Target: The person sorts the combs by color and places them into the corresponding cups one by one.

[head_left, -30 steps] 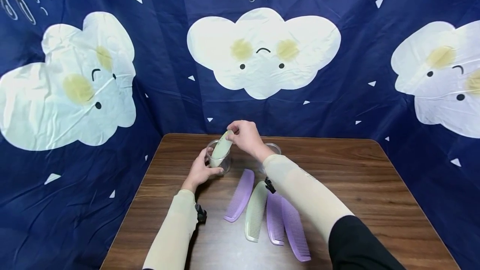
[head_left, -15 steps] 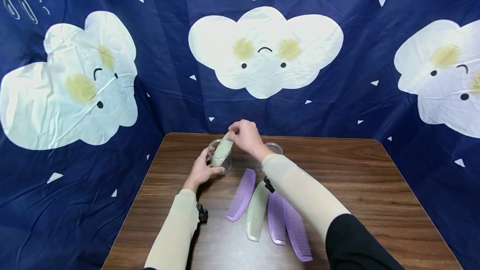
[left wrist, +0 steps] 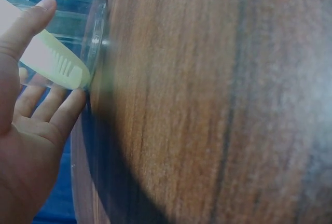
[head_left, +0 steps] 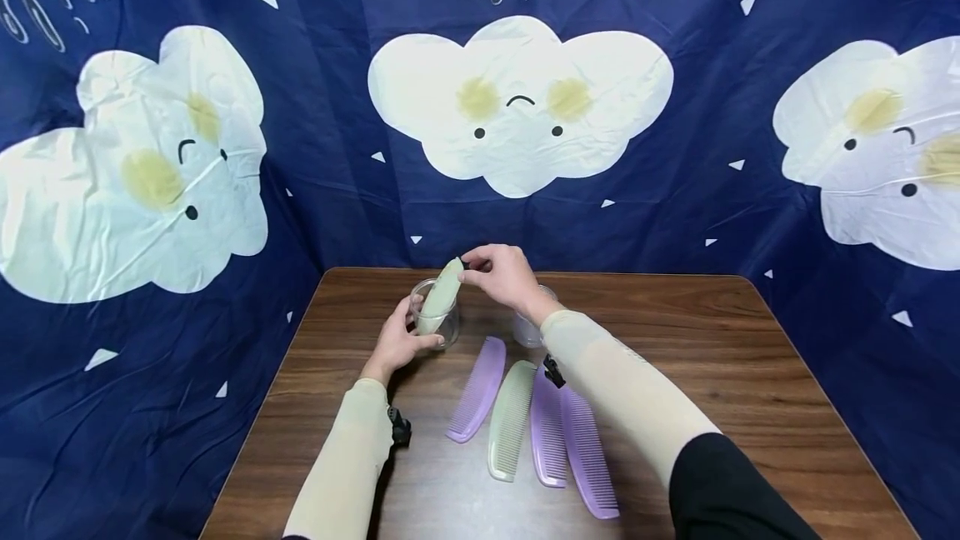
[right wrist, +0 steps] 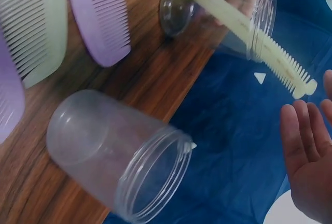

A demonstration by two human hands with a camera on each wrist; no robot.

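Note:
My left hand [head_left: 396,342] holds a clear plastic jar [head_left: 451,329] upright at the table's far left, thumb on the near side and fingers on the other. A pale green comb [head_left: 441,294] leans inside it, its upper end sticking out past the rim. In the left wrist view the comb's lower end [left wrist: 72,73] lies near the jar's bottom. My right hand [head_left: 506,275] is beside the comb's upper end. The right wrist view shows its fingers [right wrist: 306,130] extended and apart from the comb, with nothing between them.
A second clear jar [right wrist: 98,136] stands behind my right wrist. Before the jars lie a purple comb [head_left: 478,390], a green comb [head_left: 512,423] and two more purple combs, one of them here [head_left: 588,457]. A blue cloud-print cloth [head_left: 525,232] hangs behind the table.
My right hand has let go of the comb's upper end and drawn slightly to the right. The comb still leans in the jar, which my left hand keeps holding.

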